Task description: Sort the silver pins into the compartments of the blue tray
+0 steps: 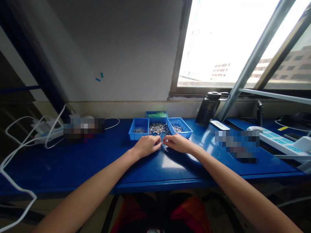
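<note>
My left hand (146, 145) and my right hand (178, 143) meet above the desk, fingertips pinched close together. Between them is a thin, light metal pin (162, 142), too small to make out in detail; the fingers of both hands seem closed on its ends. Just beyond lies a loose pile of slender metal pins (159, 128). A blue bin (131, 135) on the left and another blue bin (187, 134) on the right flank the pile, each holding a few similar pieces. Behind it, a smaller blue bin (146, 114) contains green items (157, 114).
The blue desk (97, 168) runs below a wall and window. At the right stand a black bottle (208, 108), a white oblong object (220, 125) and a power strip (279, 142). White cables (17, 181) hang at the left. Blurred patches hide objects on both sides.
</note>
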Motion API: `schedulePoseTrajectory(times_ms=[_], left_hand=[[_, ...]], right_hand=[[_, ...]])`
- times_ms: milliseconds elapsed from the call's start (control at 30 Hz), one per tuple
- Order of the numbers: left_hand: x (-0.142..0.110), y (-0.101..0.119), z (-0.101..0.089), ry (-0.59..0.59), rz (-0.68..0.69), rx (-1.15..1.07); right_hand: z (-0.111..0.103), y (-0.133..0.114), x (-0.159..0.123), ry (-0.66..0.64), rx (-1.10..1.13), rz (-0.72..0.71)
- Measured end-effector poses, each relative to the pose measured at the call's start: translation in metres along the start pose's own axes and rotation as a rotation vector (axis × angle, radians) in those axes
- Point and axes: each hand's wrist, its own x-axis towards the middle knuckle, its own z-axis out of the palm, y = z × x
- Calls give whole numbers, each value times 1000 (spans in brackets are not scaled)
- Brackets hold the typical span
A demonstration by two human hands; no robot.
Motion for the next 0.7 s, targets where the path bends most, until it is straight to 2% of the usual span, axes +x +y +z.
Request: schedulePoseTrajectory(times_ms=[267,433,700], left_hand=[[1,-1,0,-37,-28,10],[-1,-1,-1,-80,-68,49],[-1,-2,-2,-72,-64,58]], right_hand=[[-1,-1,-1,-18,44,-17],[-5,4,-1,5,-12,16],[-12,3,-3,-15,-75,64]])
